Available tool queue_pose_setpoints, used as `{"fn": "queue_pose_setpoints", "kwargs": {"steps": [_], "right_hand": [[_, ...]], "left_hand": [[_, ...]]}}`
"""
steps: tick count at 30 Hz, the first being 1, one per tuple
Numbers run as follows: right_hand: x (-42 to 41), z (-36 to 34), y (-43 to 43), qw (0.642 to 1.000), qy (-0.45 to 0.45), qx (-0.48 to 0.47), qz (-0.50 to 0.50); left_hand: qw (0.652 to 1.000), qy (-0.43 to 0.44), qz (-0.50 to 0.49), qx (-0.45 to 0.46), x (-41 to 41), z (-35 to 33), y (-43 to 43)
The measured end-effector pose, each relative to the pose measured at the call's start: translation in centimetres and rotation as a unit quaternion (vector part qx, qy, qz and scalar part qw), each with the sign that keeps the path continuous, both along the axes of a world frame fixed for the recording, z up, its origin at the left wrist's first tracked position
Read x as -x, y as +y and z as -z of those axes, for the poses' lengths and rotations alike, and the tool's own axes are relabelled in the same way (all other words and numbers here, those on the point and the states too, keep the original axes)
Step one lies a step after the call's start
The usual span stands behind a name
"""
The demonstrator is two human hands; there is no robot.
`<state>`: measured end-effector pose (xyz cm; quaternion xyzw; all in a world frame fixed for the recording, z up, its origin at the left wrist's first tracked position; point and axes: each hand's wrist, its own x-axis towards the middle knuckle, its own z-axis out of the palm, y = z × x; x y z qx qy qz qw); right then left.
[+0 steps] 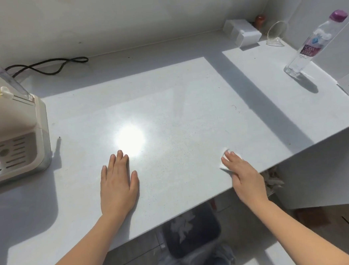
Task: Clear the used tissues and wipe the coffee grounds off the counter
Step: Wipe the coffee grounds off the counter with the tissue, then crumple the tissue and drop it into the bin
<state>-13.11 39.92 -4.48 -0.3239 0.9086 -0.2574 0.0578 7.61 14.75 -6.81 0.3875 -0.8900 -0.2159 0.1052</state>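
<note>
A beige machine point(13, 145) is seen well to the left of the left hand point(117, 185), and a black cable point(47, 66) is looped far beyond it. Well beyond the right hand point(243, 173), a white box point(243, 32) and a clear glass point(276, 34) are set by the wall, with a purple-capped bottle point(308, 46) to their right. A dark bin point(191, 231) is seen lower down, between the two forearms.

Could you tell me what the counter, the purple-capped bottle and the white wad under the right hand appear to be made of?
Counter: likely polished stone or composite; pale, finely speckled, with a sharp glare spot. Bottle: clear plastic, probably; see-through walls, printed label. Wad: tissue paper, white, matte, crumpled edges beneath the right hand.
</note>
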Motion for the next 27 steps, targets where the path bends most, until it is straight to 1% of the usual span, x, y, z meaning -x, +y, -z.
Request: {"fn": "queue_pose_setpoints", "kwargs": {"steps": [2, 3, 4, 5, 7, 10, 12, 14, 15, 16, 17, 19, 21, 23, 27], "right_hand": [[1.7, -0.1, -2.8, 0.994, -0.029, -0.007, 0.105], [2.1, 0.0, -4.5, 0.991, -0.035, -0.005, 0.13], [1.9, 0.1, -6.3, 0.991, -0.033, -0.005, 0.131], [1.2, 0.3, -7.9, 0.994, -0.026, -0.005, 0.108], [-2.1, 0.9, -10.6, 1.0, -0.01, -0.006, 0.018], [-9.8, 1.5, -13.2, 0.992, -0.003, 0.007, -0.126], [-14.6, 1.7, -13.8, 0.974, 0.002, 0.0, -0.228], [-17.3, 1.7, -13.0, 0.952, -0.01, -0.025, -0.305], [-17.5, 1.7, -12.3, 0.942, -0.019, -0.033, -0.332], [-17.4, 1.6, -11.4, 0.933, -0.023, -0.035, -0.357], [-17.0, 1.4, -10.6, 0.926, -0.024, -0.032, -0.376], [-16.3, 1.0, -8.9, 0.914, -0.022, -0.027, -0.405], [-15.8, 0.9, -7.3, 0.903, -0.017, -0.031, -0.428], [-15.1, 0.9, -5.6, 0.9, -0.016, -0.022, -0.435], [-13.1, 0.8, -3.1, 0.906, 0.023, -0.001, -0.422]], "left_hand": [[1.0, 0.007, 0.001, -0.001, -0.1, 0.3, -0.3], [1.0, 0.012, -0.001, -0.002, -0.1, 0.4, -0.4], [1.0, 0.019, -0.002, -0.003, -0.1, 0.5, -0.4], [1.0, 0.029, -0.002, -0.006, -0.1, 0.6, -0.4], [0.998, 0.062, -0.012, -0.02, -0.1, 0.7, -0.3], [0.978, 0.168, -0.083, -0.088, -0.4, 0.3, -0.2], [0.948, 0.251, -0.134, -0.144, -0.5, -0.3, 0.0], [0.899, 0.332, -0.18, -0.22, -0.5, -0.8, 0.1], [0.878, 0.357, -0.196, -0.25, -0.7, -1.0, 0.3], [0.868, 0.365, -0.203, -0.267, -0.9, -1.1, 0.6], [0.873, 0.355, -0.196, -0.271, -1.3, -1.2, 0.9], [0.9, 0.311, -0.158, -0.263, -2.2, -1.1, 1.6], [0.918, 0.274, -0.135, -0.254, -2.8, -1.1, 2.3], [0.931, 0.249, -0.126, -0.233, -3.0, -1.3, 3.2], [0.951, 0.217, -0.085, -0.202, -3.5, -1.4, 6.6]]}}
